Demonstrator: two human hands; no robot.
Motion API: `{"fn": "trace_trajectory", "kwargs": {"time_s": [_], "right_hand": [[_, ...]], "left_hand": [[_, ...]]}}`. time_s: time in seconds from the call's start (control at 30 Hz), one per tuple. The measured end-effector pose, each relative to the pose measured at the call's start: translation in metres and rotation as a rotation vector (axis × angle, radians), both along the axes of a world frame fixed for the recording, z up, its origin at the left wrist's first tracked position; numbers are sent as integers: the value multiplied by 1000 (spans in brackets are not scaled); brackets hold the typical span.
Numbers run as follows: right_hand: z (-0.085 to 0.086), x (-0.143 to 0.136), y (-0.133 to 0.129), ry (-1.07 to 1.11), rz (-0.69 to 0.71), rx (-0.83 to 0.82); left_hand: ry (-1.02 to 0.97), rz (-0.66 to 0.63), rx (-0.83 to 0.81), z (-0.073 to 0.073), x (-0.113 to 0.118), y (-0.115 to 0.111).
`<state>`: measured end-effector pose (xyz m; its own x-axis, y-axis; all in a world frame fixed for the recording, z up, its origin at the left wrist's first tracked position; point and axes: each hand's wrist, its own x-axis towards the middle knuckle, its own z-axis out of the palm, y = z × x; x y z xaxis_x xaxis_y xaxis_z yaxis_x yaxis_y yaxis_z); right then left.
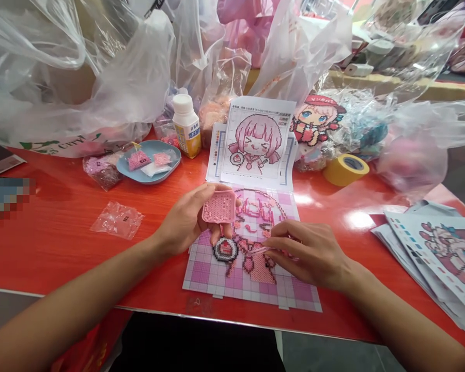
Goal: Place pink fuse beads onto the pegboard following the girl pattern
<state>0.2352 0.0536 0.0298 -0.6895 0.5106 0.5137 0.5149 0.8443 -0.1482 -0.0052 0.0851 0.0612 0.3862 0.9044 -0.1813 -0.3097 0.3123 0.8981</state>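
Note:
My left hand [191, 214] is closed round a small square pink bead tray [219, 207], tilted so that pink beads show inside. Pinched in my right hand [304, 250] is a pair of thin pale pink tweezers [258, 250], their tips pointing left over the pegboard. That pegboard [201, 274], pink and white checked, carries a partly filled bead picture of a figure with pink hair. Both hands hover above it, the left over its upper left part. Behind it, a printed pattern sheet [256, 139] with the same figure leans upright.
A blue plate [149, 178] with bead bags and a white-capped bottle [186, 126] stand behind left. An empty-looking bag [118, 219] marked H2 lies left. Yellow tape [346, 169] and printed sheets [430, 253] lie right. Plastic bags [132, 77] crowd the back.

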Motion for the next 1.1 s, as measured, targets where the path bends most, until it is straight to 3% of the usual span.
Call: {"fn": "trace_trajectory", "kwargs": {"time_s": [0.17,0.37,0.57,0.77,1.1], "right_hand": [[0,3,2,-19,-24,10],[-3,4,3,-30,-4,5],[-4,4,4,-27,11,-4],[-4,3,4,-36,18,16],[-5,3,5,-25,24,31]], "left_hand": [[37,-60,5,8,-7,0],[137,33,-13,6,-5,-2],[393,110,431,2,-4,-6],[401,106,547,0,-4,-8],[668,29,1026,-10,-10,-3]]}}
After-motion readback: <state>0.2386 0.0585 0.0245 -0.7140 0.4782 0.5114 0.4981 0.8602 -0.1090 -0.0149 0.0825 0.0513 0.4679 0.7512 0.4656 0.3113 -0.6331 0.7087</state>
